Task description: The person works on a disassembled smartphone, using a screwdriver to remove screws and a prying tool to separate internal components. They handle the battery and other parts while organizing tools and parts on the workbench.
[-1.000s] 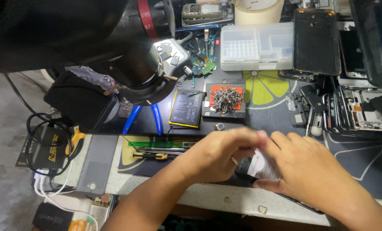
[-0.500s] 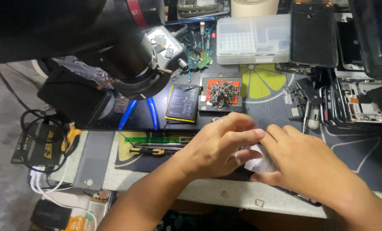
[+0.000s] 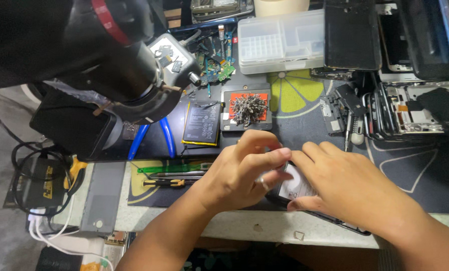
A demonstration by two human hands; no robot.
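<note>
1. Down on the table (image 3: 244, 226), in the head view, both hands meet over a small phone (image 3: 296, 186) that lies flat near the front edge.
2. The left hand (image 3: 239, 173) curls over the phone's left end, its fingers (image 3: 264, 159) bent and pinching at the phone's pale back. What sits between the fingertips is too small to tell.
3. The right hand (image 3: 352, 188) lies flat and mostly open on the phone's right side, pressing it down so it cannot slide.
4. To do this well, I think the right hand should hold the phone firm and the left should pull or press gently, not fast, so thin parts do not bend.
5. Just behind the hands sits a dark tray of tiny screws (image 3: 248, 109), and beside it a flat black battery (image 3: 202, 123).
6. Blue-handled pliers (image 3: 156, 138) lie to the left of the battery, and a clear parts box (image 3: 281, 41) stands farther back.
7. A big black lamp-like tool (image 3: 119, 65) hangs over the left side, and opened phones (image 3: 415, 108) lie on the right.
</note>
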